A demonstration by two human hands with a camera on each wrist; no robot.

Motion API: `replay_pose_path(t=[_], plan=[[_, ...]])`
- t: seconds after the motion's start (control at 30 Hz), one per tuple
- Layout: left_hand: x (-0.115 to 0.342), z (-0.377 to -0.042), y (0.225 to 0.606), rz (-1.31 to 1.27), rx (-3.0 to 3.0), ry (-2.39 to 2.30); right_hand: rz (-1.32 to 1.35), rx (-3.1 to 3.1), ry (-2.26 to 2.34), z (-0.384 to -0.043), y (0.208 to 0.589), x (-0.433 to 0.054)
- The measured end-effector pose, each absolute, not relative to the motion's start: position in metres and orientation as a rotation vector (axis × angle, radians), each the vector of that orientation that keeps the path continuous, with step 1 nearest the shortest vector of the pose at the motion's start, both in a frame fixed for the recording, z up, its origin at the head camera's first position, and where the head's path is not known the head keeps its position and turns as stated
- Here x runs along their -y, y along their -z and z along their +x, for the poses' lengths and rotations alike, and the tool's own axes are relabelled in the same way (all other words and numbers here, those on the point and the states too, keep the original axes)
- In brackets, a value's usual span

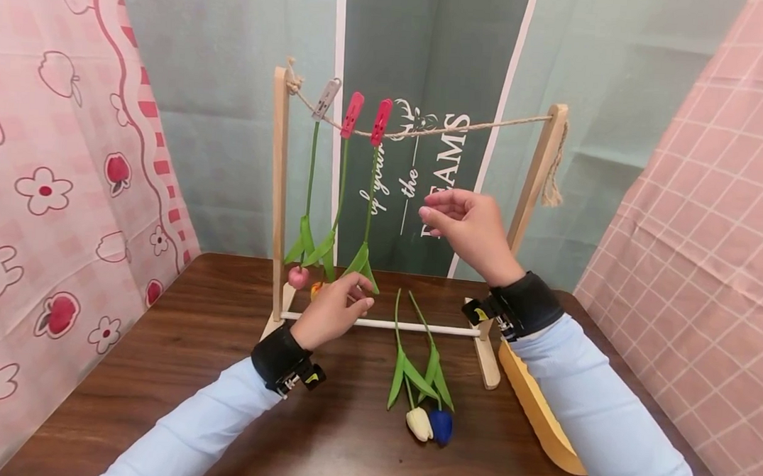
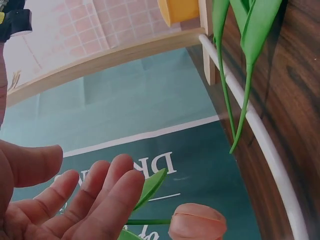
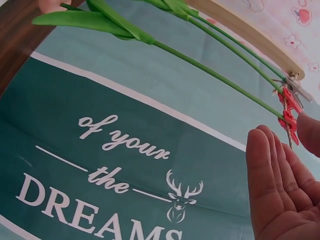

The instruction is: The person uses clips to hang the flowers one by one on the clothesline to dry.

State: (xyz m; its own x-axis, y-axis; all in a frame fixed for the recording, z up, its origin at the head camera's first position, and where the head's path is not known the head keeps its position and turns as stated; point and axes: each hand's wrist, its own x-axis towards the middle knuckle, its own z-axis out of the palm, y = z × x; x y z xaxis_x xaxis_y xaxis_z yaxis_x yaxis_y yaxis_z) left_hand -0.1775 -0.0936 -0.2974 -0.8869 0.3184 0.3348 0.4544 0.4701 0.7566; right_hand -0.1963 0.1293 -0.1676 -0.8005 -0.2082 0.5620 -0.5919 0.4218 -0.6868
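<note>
Three artificial tulips hang upside down from a rope [image 1: 463, 129], clipped by a grey clothespin [image 1: 326, 99], a pink clothespin [image 1: 352, 114] and a red clothespin [image 1: 381, 121]. My left hand [image 1: 335, 308] is beside the lowest part of the third tulip, its fingers relaxed and holding nothing. In the left wrist view a peach tulip head [image 2: 197, 221] shows just past those fingers. My right hand [image 1: 468, 224] hovers right of the hanging stems, loosely bent and holding nothing. A white tulip [image 1: 419, 424] and a blue tulip [image 1: 440, 426] lie on the table.
A wooden frame [image 1: 278, 191] with a white crossbar [image 1: 387, 325] carries the rope. On the right, a yellow tray [image 1: 540, 408] lies partly under my right forearm. Printed curtains surround the brown table [image 1: 158, 370].
</note>
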Motion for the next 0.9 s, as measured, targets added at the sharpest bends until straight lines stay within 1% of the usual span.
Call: replay_pose_path(t=[0.47, 0.9], plan=[[0.096, -0.17, 0.314, -0.69, 2.539, 1.424, 0.634, 2.327, -1.401, -0.187, 0.192, -0.15], [0.099, -0.168, 0.327, -0.687, 2.512, 1.565, 0.525, 2.418, -1.287, -0.185, 0.219, -0.187]])
